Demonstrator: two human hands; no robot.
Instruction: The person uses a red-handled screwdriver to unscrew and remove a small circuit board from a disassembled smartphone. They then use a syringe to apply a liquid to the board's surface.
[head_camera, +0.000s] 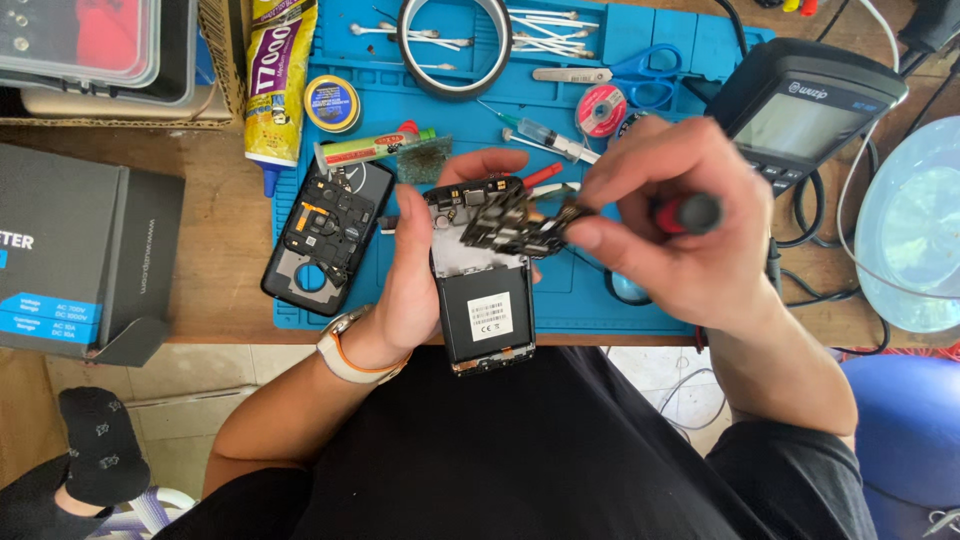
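My left hand (410, 280) grips an opened black phone (485, 310) from its left side, back up, its battery with a white label showing. My right hand (680, 225) pinches a small dark circuit board (515, 225), lifted and tilted above the phone's upper part. A red-and-black tool handle (685, 213) is tucked in the same hand. A watch with a pale strap sits on my left wrist (345, 350).
A black phone back cover (325, 235) lies on the blue work mat (590, 290). Further back on the mat are a glue tube (275, 90), tape roll (450, 45), cotton swabs, scissors (625, 75), syringe (550, 138). A meter (800, 105) stands right, a dark box (80, 255) left.
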